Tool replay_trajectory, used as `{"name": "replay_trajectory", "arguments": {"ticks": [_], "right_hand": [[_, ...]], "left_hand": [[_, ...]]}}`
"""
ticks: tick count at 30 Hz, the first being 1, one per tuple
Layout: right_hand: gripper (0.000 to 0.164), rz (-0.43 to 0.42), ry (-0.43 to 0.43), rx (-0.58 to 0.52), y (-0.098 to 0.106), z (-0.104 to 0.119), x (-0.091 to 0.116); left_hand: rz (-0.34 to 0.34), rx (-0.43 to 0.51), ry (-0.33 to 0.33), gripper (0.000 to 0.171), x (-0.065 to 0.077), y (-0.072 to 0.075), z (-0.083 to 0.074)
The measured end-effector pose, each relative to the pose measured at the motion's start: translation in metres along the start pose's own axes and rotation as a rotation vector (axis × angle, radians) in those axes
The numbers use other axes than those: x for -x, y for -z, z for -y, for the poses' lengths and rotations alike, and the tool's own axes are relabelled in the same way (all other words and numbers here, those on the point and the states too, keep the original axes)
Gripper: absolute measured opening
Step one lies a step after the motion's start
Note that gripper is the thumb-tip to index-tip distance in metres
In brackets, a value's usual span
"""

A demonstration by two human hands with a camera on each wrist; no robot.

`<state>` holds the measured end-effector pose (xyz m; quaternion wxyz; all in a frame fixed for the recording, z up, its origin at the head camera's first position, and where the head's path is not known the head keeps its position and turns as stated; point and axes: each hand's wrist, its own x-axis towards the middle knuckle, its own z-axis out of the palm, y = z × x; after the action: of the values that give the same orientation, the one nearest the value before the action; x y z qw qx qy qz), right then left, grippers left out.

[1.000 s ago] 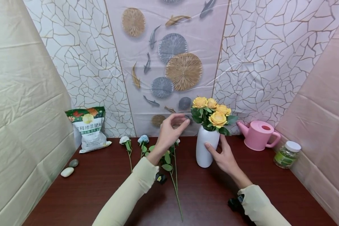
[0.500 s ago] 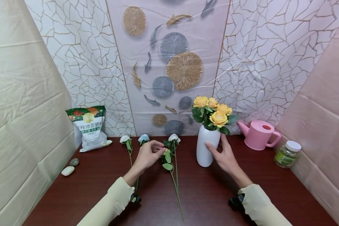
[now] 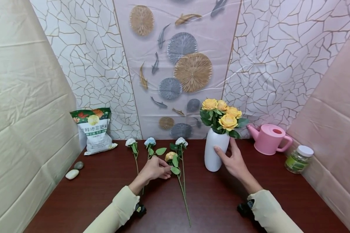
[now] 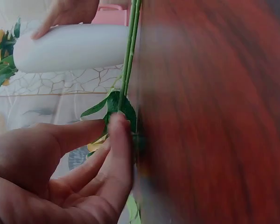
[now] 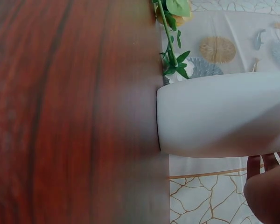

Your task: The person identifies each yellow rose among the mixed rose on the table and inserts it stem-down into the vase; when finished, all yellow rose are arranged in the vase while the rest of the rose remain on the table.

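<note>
My right hand [image 3: 234, 161] holds the white vase [image 3: 214, 155], thumb on its near side and fingers around the right and back. The vase stands on the table with several yellow roses [image 3: 228, 121] in it. Just left of the yellow rose stem [image 3: 184, 199] is my left hand [image 3: 155, 169], its fingers loosely bent. In the left wrist view the fingertips [image 4: 119, 122] overlap the green stems [image 4: 129, 56]; no grip on them shows. That yellow rose [image 3: 171, 156] lies beside a white flower [image 3: 181, 141], their stems close together.
A blue flower [image 3: 150, 141] and another white flower [image 3: 130, 142] lie to the left. A fertilizer bag [image 3: 97, 132] and two stones [image 3: 72, 174] are at far left. At right stand a pink watering can [image 3: 269, 139] and a lidded jar [image 3: 299, 159].
My left hand has come away from near the vase, down and left, then lowered beside the yellow rose stem. My right hand stays on the vase.
</note>
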<state>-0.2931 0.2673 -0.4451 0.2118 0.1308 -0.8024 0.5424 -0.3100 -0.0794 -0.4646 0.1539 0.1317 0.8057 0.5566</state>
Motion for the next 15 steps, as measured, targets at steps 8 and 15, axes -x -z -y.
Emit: {"name": "replay_trajectory", "arguments": {"ticks": [8, 15], "right_hand": [[0.085, -0.001, 0.022, -0.001, 0.0, 0.002, 0.001], [0.084, 0.007, 0.022, 0.011, 0.0, 0.002, 0.001]], "left_hand": [[0.055, 0.131, 0.152, 0.02, -0.01, -0.006, 0.003], [0.076, 0.191, 0.151, 0.015, -0.014, -0.007, 0.001]]}}
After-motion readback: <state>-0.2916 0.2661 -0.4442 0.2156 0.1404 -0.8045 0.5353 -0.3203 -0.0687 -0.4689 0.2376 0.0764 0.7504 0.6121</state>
